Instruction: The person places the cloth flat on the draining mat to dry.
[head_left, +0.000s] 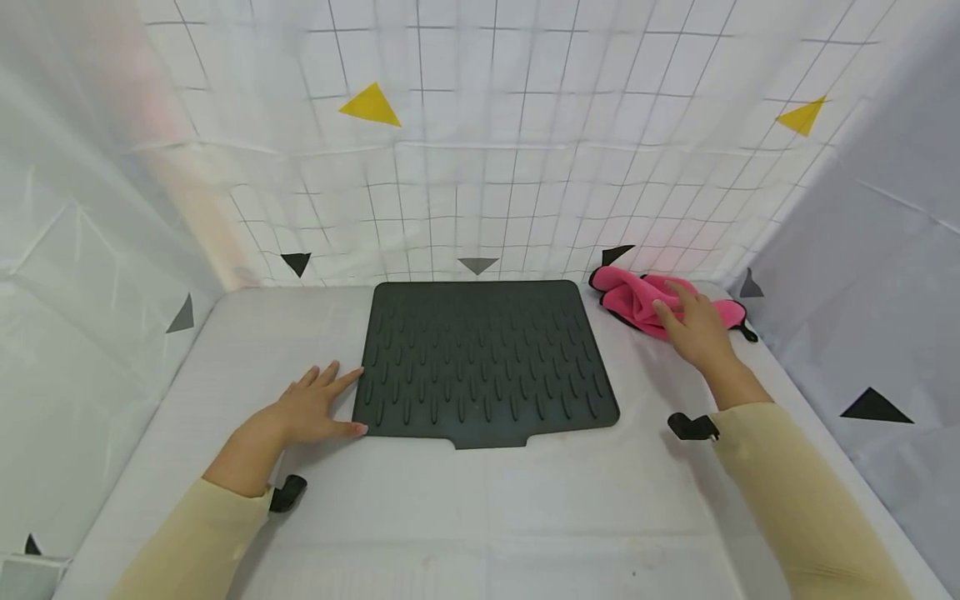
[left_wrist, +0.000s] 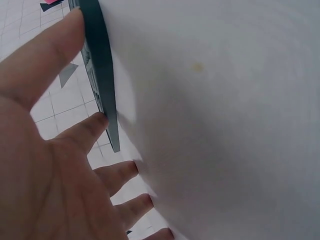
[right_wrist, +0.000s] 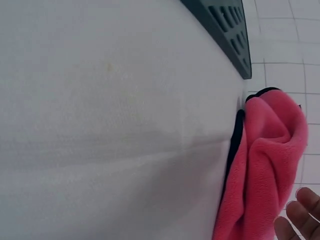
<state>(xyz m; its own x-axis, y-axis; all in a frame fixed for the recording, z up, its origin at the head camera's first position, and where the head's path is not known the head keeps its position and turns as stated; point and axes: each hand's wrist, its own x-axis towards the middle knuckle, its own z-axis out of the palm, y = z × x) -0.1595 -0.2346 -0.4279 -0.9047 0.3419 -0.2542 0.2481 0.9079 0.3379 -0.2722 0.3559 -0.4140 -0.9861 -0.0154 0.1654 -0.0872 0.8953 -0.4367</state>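
A dark grey mat point(head_left: 487, 358) with raised ridges and a tab on its near edge lies flat on the white table. My left hand point(head_left: 309, 408) is spread at the mat's left side; in the left wrist view its thumb and index finger touch the mat's edge point(left_wrist: 102, 65), while the other fingertips rest on the table. At the back right lies a crumpled pink cloth point(head_left: 637, 302) with black trim and a black loop. My right hand point(head_left: 697, 329) is over this cloth, fingers loosely bent. In the right wrist view only its fingertips point(right_wrist: 300, 215) show, close against the cloth's side.
White sheeting with a grid point(head_left: 480, 167) stands behind the table, and plain sheets rise at left and right. Black and yellow triangles mark them. Each cuff carries a small black device point(head_left: 692, 427). The table surface point(head_left: 480, 517) extends in front of the mat.
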